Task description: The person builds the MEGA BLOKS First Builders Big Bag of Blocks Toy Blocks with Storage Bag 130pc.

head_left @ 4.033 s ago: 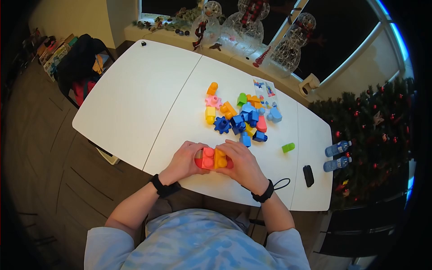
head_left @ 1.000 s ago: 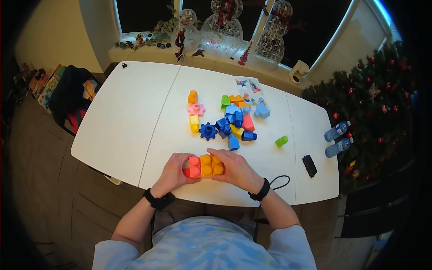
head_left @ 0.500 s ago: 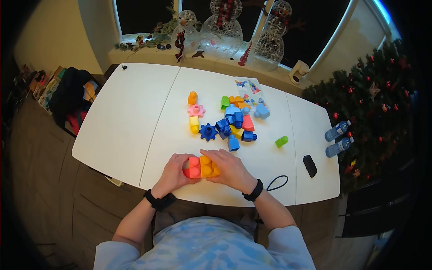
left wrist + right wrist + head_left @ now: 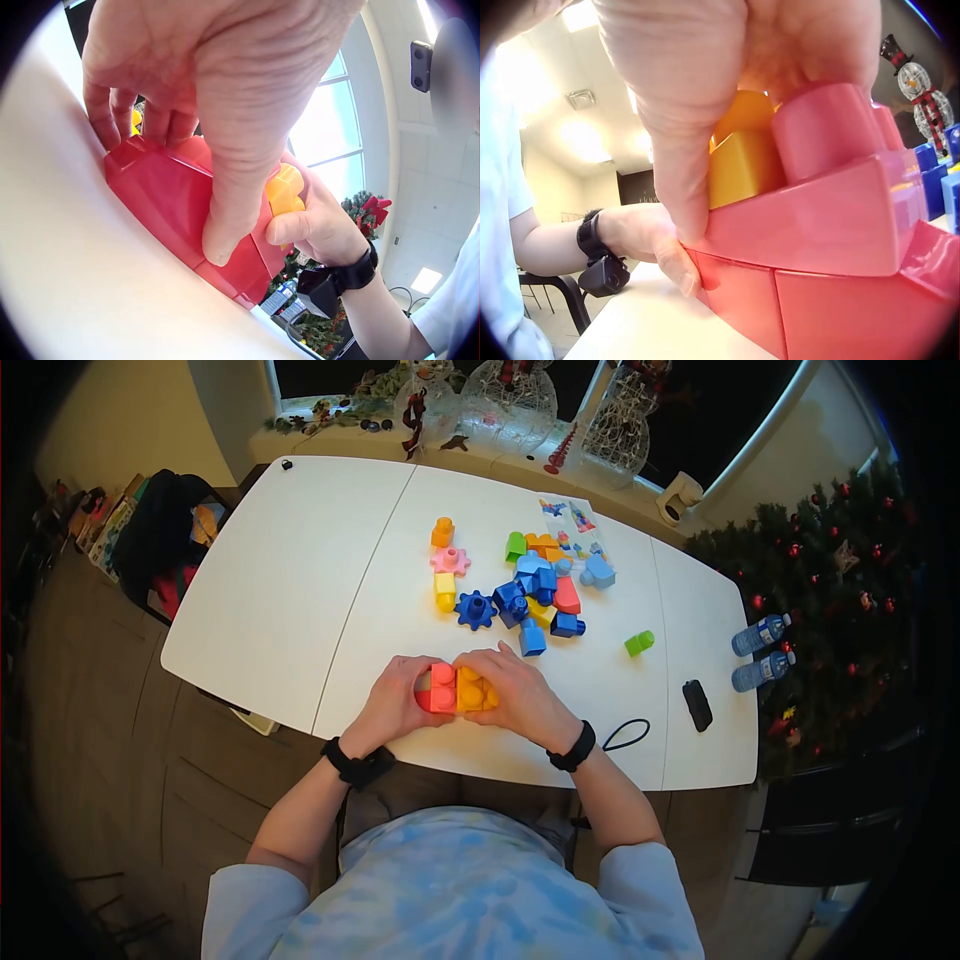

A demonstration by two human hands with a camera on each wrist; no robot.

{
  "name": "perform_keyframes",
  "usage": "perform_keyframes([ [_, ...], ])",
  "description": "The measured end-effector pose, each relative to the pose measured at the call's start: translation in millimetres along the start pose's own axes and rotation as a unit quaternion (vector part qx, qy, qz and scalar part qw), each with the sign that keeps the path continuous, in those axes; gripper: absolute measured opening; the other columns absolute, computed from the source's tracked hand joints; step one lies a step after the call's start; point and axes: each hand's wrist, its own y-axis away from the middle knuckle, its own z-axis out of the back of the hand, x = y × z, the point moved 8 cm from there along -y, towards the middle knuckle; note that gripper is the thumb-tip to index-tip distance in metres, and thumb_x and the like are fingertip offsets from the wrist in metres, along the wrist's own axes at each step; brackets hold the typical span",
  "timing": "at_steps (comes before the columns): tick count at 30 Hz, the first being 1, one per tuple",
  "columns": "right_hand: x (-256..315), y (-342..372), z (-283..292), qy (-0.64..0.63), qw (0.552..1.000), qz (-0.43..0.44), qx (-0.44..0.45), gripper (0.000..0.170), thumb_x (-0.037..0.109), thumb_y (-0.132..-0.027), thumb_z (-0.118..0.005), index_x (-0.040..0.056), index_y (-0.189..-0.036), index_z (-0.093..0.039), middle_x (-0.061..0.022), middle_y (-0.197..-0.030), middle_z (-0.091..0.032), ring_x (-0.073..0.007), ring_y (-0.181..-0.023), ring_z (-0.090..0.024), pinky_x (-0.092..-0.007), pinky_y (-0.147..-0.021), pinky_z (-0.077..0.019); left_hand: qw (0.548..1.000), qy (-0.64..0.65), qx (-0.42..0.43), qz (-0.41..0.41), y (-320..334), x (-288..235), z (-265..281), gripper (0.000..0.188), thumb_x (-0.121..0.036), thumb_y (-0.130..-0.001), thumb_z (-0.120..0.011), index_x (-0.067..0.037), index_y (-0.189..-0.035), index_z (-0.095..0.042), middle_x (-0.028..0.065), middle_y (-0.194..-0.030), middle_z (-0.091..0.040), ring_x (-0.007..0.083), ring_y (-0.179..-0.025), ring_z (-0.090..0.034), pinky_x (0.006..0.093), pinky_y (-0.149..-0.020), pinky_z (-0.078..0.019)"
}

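On the near edge of the table, both hands hold a joined build of large toy bricks. My left hand (image 4: 392, 700) grips its left end, with the thumb against the side of the red base brick (image 4: 165, 199) and the fingers round the far side. My right hand (image 4: 520, 698) holds the right end, its thumb and fingers about the yellow-orange brick (image 4: 470, 688), partly covering it. Right beside that brick, a pink brick (image 4: 443, 688) with round studs sits on the red base. In the right wrist view, a pink brick (image 4: 810, 225) with a stud lies above red bricks (image 4: 825, 315).
Beyond the hands lies a heap of loose bricks (image 4: 533, 600), with a dark blue gear (image 4: 476, 611) and a pink gear (image 4: 450, 561). A picture sheet (image 4: 570, 520) is behind. At right are a green brick (image 4: 639, 644), a black case (image 4: 697, 705) and two water bottles (image 4: 762, 652).
Compared with a second ago, my right hand has closed in leftward over the yellow-orange brick and covers more of its right side. My left hand keeps its grip. The head view has shifted.
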Motion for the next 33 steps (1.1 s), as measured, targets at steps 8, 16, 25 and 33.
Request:
perform_keyframes([
  [8,22.5,-21.0,52.4,0.034,0.998,0.015,0.046,0.085,0.035,-0.074,-0.091,0.0137,-0.146,-0.054,-0.0125,-0.143,-0.058,-0.0354,-0.135,-0.051,-0.0488,-0.117,-0.0369,1.0,0.001,0.006,-0.001,-0.3,1.0,0.0,0.073,-0.022,-0.062,-0.095,-0.011,-0.127,-0.065,0.0111,-0.12,-0.069,0.033,-0.113,-0.06,0.0422,-0.101,-0.0513],
  [16,-33.0,-160.4,132.3,0.141,0.989,0.014,-0.049,0.047,0.027,-0.083,-0.081,0.0056,-0.123,-0.071,-0.0203,-0.121,-0.069,-0.0375,-0.112,-0.066,-0.0421,-0.099,-0.052,1.0,0.012,0.01,0.002,0.4,7.2,-3.0,0.074,-0.027,-0.063,-0.097,-0.011,-0.128,-0.066,0.0104,-0.12,-0.069,0.0333,-0.115,-0.059,0.0414,-0.104,-0.0506],
  [25,-109.6,-258.2,49.7,0.191,0.975,-0.085,-0.071,0.03,0.02,-0.074,-0.08,-0.0004,-0.096,-0.077,-0.0256,-0.096,-0.074,-0.0405,-0.094,-0.073,-0.0447,-0.086,-0.0602,0.999,0.033,0.015,0.001,0.5,5.6,-1.0,0.071,-0.026,-0.064,-0.096,-0.012,-0.127,-0.067,0.0088,-0.12,-0.069,0.0328,-0.116,-0.059,0.041,-0.103,-0.0512],
  [33,-117.1,-260.0,42.3,0.213,0.968,-0.085,-0.102,0.026,0.013,-0.076,-0.076,-0.0001,-0.098,-0.077,-0.0244,-0.094,-0.075,-0.0397,-0.09,-0.074,-0.0424,-0.082,-0.0611,0.999,0.035,0.004,-0.011,0.8,5.6,0.0,0.069,-0.026,-0.064,-0.095,-0.011,-0.125,-0.068,0.0072,-0.12,-0.071,0.0316,-0.115,-0.06,0.0405,-0.102,-0.0517],
])
